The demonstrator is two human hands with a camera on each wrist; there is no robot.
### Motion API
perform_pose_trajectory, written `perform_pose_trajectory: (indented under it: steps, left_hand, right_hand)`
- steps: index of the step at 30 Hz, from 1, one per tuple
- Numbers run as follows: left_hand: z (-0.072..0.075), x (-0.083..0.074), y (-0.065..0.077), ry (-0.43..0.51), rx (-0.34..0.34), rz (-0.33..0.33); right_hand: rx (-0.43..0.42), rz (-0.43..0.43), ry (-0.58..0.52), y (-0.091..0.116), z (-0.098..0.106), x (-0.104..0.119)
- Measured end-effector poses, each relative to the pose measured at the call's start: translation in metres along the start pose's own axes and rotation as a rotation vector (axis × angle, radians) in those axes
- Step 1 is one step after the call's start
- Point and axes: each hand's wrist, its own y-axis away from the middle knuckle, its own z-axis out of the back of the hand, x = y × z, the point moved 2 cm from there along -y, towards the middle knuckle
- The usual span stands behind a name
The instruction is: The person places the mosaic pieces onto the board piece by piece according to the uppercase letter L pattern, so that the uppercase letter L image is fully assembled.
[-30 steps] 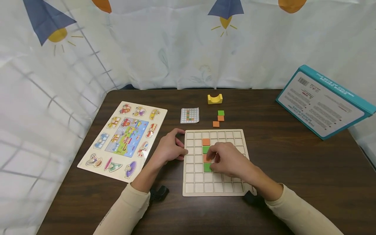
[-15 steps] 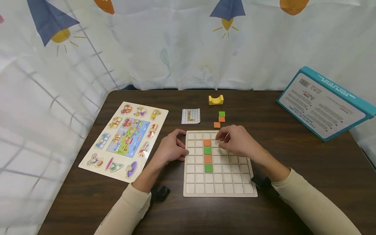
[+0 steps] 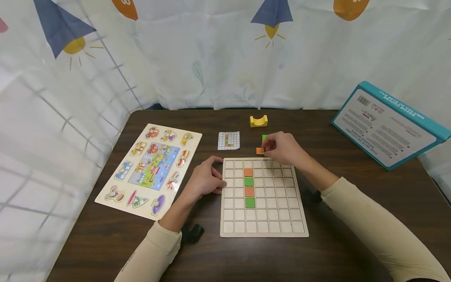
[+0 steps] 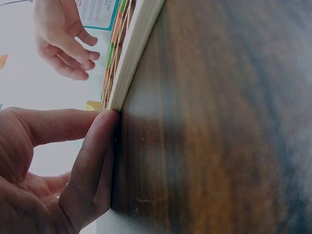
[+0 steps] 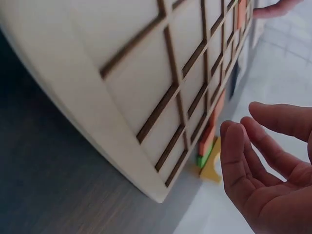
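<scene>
Two-handed work: touching the board (image 3: 273, 203) with spread-fingered left hand (image 3: 205, 177); apparently at tile-picking, with right hand (image 3: 283, 147) beside loose tiles (image 3: 259, 150), fingertips (image 5: 232, 139) apart, needing a pinch next.

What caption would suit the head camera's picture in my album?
Left hand touching a gridded board bearing four colored tiles, right hand by loose tiles beyond it.
</scene>
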Motion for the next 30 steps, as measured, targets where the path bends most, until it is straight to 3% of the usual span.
perform_pose_trajectory:
  steps: [9,19,30]
  left_hand:
    - [-0.002,0.002,0.000,0.003,0.005,0.002]
    - [-0.002,0.001,0.000,-0.001,0.004,0.003]
    - [-0.001,0.001,0.000,0.010,0.005,0.000]
  right_hand:
    - [0.046,-0.033,0.049,-0.018,-0.007,-0.010]
    - [0.038,-0.065,0.055,-0.023,-0.010,-0.008]
    - [0.024,-0.038,0.065,-0.026,-0.013,-0.007]
